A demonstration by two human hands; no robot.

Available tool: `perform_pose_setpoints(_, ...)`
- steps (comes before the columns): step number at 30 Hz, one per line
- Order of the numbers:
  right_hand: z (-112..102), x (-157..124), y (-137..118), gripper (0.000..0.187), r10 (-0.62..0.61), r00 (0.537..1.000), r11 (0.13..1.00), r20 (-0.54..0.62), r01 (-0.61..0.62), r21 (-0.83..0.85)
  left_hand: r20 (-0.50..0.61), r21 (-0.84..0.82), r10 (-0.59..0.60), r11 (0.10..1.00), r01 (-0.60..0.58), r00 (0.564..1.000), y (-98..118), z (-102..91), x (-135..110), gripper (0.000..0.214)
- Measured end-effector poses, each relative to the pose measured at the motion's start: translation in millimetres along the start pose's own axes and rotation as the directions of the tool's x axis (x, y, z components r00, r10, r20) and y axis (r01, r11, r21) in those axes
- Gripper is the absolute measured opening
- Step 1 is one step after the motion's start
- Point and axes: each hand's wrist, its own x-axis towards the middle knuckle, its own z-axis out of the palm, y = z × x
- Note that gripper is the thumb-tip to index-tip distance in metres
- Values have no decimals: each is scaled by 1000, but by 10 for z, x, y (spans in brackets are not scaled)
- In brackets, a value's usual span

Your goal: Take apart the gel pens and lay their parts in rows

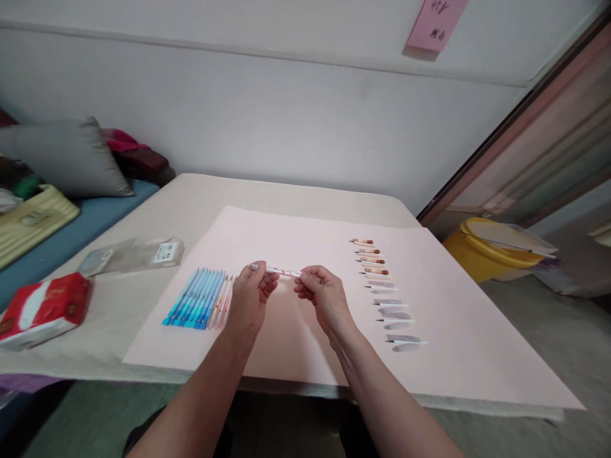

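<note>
A slim white pen with reddish markings (282, 272) is held level above the pink sheet (305, 242). My left hand (252, 291) is closed on its left end, thumb on top. On the right end, my right hand (325, 294) pinches with thumb and fingers. Just left of my left hand lies a row of blue pens (195, 299), with several pale pinkish pens (220, 304) beside them, partly hidden by that hand. To the right of my right hand runs a column of small dark-tipped pieces, some with brown ends (375, 261), others beside greyish translucent pieces (395, 315).
A clear plastic bag with a white label (167, 252) and a red tissue pack (45, 308) lie on the left of the cream table cover (210, 184). Past the table's right side stands a yellow bucket (487, 251). A grey cushion (62, 156) rests at far left.
</note>
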Motion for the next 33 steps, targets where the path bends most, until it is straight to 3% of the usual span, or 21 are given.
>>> perform_pose_setpoints(5, -10, 9, -27, 20, -34, 999, 999, 7, 33, 36, 16, -66, -31, 997, 32, 999, 1, -13, 8, 19)
perform_pose_setpoints(11, -17, 0, -23, 23, 74, 997, 997, 26, -75, 29, 38, -52, -44, 998, 46, 998, 1, -16, 5, 17)
perform_pose_setpoints(20, 13, -9, -88, 20, -62, 997, 997, -34, 61, -41, 7, -60, -79, 995, 79, 997, 1, -15, -16, 19)
perform_pose_setpoints(25, 7, -23, -47, 28, 51, 998, 998, 20, -50, -45, 19, -52, -57, 997, 57, 998, 6, -6, -19, 17)
perform_pose_setpoints(29, 8, -14, -34, 25, -15, 1000, 1000, 0, 15, -4, 25, -48, -57, 997, 58, 998, 1, -8, -17, 17)
perform_pose_setpoints(33, 5, -7, -43, 25, 44, 999, 999, 15, -44, -10, 25, -42, -64, 997, 65, 998, -4, -15, -10, 16)
